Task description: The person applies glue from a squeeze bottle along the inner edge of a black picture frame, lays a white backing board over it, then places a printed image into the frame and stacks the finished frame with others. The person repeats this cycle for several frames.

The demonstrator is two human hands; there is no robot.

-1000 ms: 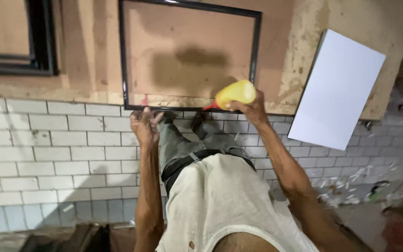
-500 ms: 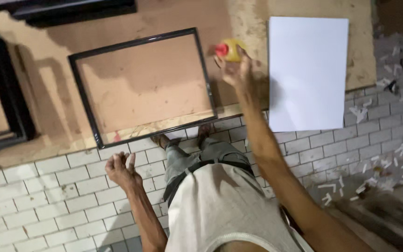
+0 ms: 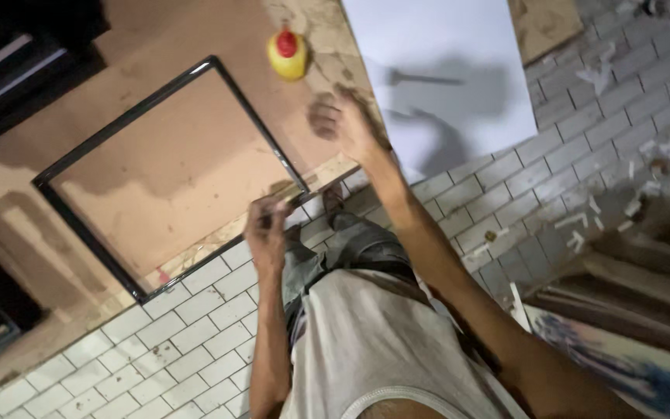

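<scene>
On the brown board [image 3: 195, 31], the black frame [image 3: 168, 174] lay flat, its near corner over the board's edge. Left hand [image 3: 267, 229] had risen from the tiled floor [image 3: 195, 326] to that corner, fingers curled at it; grip could not be confirmed. Yellow bottle [image 3: 288, 53] with red cap, held half a second earlier, stood alone on the board. Right hand [image 3: 343, 124] was empty, fingers loosely spread, between bottle and white sheet [image 3: 436, 70].
</scene>
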